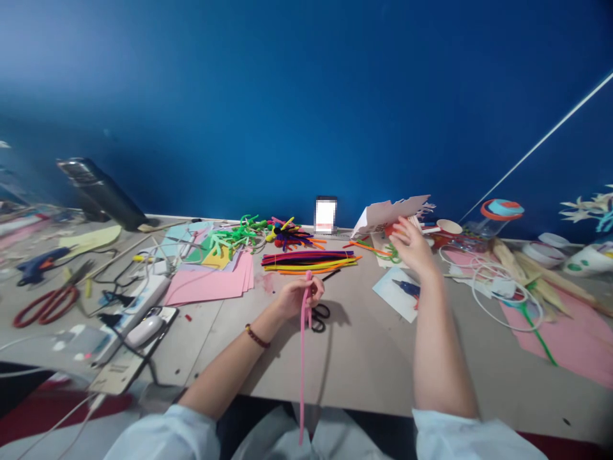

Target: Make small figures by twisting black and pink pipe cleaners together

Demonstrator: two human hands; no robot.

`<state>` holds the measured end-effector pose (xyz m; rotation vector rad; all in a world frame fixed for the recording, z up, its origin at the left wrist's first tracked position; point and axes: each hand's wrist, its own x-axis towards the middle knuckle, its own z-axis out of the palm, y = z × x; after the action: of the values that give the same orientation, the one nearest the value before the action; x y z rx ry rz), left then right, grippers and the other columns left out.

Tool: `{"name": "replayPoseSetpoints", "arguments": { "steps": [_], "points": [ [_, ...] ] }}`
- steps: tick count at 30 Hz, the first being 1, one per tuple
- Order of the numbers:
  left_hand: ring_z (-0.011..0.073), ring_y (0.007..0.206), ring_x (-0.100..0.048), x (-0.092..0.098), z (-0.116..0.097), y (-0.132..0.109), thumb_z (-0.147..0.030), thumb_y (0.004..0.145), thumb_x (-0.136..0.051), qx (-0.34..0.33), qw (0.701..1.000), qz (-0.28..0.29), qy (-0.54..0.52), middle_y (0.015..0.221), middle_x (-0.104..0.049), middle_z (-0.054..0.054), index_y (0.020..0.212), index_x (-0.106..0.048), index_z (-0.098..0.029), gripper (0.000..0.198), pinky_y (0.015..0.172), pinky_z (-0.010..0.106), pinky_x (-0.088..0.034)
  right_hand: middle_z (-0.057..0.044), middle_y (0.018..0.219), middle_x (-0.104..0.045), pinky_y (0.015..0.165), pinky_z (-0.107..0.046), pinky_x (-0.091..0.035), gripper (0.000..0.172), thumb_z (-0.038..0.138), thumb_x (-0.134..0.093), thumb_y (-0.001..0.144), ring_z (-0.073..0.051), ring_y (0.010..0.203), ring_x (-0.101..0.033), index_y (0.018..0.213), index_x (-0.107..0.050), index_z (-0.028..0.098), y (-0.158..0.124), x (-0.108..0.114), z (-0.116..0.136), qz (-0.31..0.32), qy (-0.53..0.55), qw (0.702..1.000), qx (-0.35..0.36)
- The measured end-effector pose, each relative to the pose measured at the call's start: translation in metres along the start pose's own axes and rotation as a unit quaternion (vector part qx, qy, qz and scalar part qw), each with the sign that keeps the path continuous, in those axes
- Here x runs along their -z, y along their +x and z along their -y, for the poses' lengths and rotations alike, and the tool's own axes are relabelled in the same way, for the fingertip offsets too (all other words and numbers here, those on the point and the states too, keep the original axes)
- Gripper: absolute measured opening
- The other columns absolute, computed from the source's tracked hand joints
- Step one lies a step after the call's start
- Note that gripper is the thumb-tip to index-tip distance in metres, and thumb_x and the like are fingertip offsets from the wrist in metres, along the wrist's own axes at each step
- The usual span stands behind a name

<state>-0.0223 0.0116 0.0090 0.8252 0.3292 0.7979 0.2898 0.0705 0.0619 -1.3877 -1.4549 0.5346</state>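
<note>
My left hand (295, 299) pinches a pink pipe cleaner (302, 370), bent over at its top, with one long end hanging past the table edge toward my lap. Black-handled scissors (320, 317) lie on the table just behind that hand, partly hidden by it. My right hand (410, 246) is raised at the back right, fingers spread, beside a torn white paper packet (390, 216). Whether its fingertips touch the packet I cannot tell. Below the right hand, a dark blue pointed tool (407, 287) rests on a pale blue card (387, 295).
Bundled pipe cleaners (309, 260) lie mid-table before a small lit screen (325, 215). Pink paper (205, 281), a power strip (138, 310), red-handled scissors (48, 305) and a glue gun (43, 263) crowd the left. A looped white cable (502, 329) lies right. A blue wall (287, 115) stands behind.
</note>
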Motion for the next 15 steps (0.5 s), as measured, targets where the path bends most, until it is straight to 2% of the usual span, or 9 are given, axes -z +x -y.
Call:
{"name": "replayPoseSetpoints", "arguments": {
  "steps": [2, 4, 6, 8, 10, 12, 15],
  "points": [
    [0.0059, 0.043, -0.036, 0.000, 0.000, 0.000, -0.032, 0.069, -0.057, -0.001, 1.000, -0.002, 0.003, 0.058, -0.048, 0.003, 0.073, -0.064, -0.009, 0.025, 0.042, 0.020, -0.023, -0.009, 0.104, -0.069, 0.094, -0.044, -0.045, 0.054, 0.049, -0.057, 0.079, -0.026, 0.106, -0.061, 0.126, -0.051, 0.024, -0.003, 0.007, 0.011, 0.027, 0.040, 0.999, -0.021],
    [0.0060, 0.042, -0.036, 0.000, 0.000, 0.000, -0.033, 0.068, -0.057, 0.004, 1.000, -0.008, 0.011, 0.058, -0.048, 0.002, 0.072, -0.064, -0.009, 0.025, 0.042, 0.021, -0.023, -0.007, 0.088, -0.072, 0.094, -0.043, -0.045, 0.047, 0.053, -0.055, 0.080, -0.025, 0.101, -0.063, 0.116, -0.059, 0.023, -0.005, 0.013, 0.018, 0.061, 0.097, 0.993, -0.028],
    [0.0060, 0.042, -0.035, 0.000, 0.000, 0.001, -0.033, 0.067, -0.058, 0.011, 1.000, -0.012, 0.019, 0.057, -0.048, 0.002, 0.072, -0.063, -0.009, 0.025, 0.041, 0.021, -0.024, -0.007, 0.090, -0.072, 0.090, -0.042, -0.048, 0.048, 0.057, -0.050, 0.081, -0.025, 0.097, -0.065, 0.114, -0.059, 0.023, -0.005, 0.015, 0.016, 0.101, 0.183, 0.977, -0.033],
    [0.0058, 0.041, -0.035, -0.001, 0.000, 0.001, -0.034, 0.066, -0.059, 0.014, 1.000, -0.011, 0.023, 0.057, -0.048, 0.002, 0.071, -0.063, -0.009, 0.025, 0.041, 0.021, -0.023, -0.010, 0.094, -0.072, 0.082, -0.041, -0.051, 0.052, 0.061, -0.043, 0.082, -0.025, 0.090, -0.067, 0.112, -0.060, 0.022, -0.003, 0.009, 0.004, 0.137, 0.223, 0.962, -0.074],
    [0.0060, 0.041, -0.036, -0.003, -0.001, 0.001, -0.034, 0.067, -0.059, 0.011, 1.000, -0.008, 0.022, 0.057, -0.049, 0.003, 0.070, -0.063, -0.009, 0.026, 0.040, 0.021, -0.022, -0.012, 0.090, -0.072, 0.073, -0.038, -0.053, 0.050, 0.060, -0.042, 0.084, -0.024, 0.082, -0.068, 0.101, -0.064, 0.019, 0.000, -0.001, -0.014, 0.150, 0.165, 0.963, -0.149],
    [0.0059, 0.041, -0.036, -0.004, -0.001, 0.001, -0.034, 0.067, -0.059, 0.008, 1.000, -0.006, 0.021, 0.058, -0.049, 0.003, 0.070, -0.064, -0.009, 0.026, 0.040, 0.021, -0.022, -0.014, 0.084, -0.071, 0.064, -0.036, -0.053, 0.044, 0.056, -0.046, 0.084, -0.023, 0.071, -0.068, 0.086, -0.066, 0.016, 0.003, -0.011, -0.031, 0.130, 0.055, 0.966, -0.215],
    [0.0058, 0.042, -0.035, -0.004, -0.001, 0.001, -0.035, 0.068, -0.060, 0.011, 0.999, -0.012, 0.029, 0.058, -0.048, 0.003, 0.070, -0.064, -0.008, 0.027, 0.041, 0.021, -0.023, -0.014, 0.083, -0.071, 0.058, -0.033, -0.052, 0.039, 0.051, -0.048, 0.084, -0.022, 0.065, -0.066, 0.082, -0.066, 0.017, 0.004, -0.021, -0.041, 0.110, 0.001, 0.968, -0.225]
  ]
}}
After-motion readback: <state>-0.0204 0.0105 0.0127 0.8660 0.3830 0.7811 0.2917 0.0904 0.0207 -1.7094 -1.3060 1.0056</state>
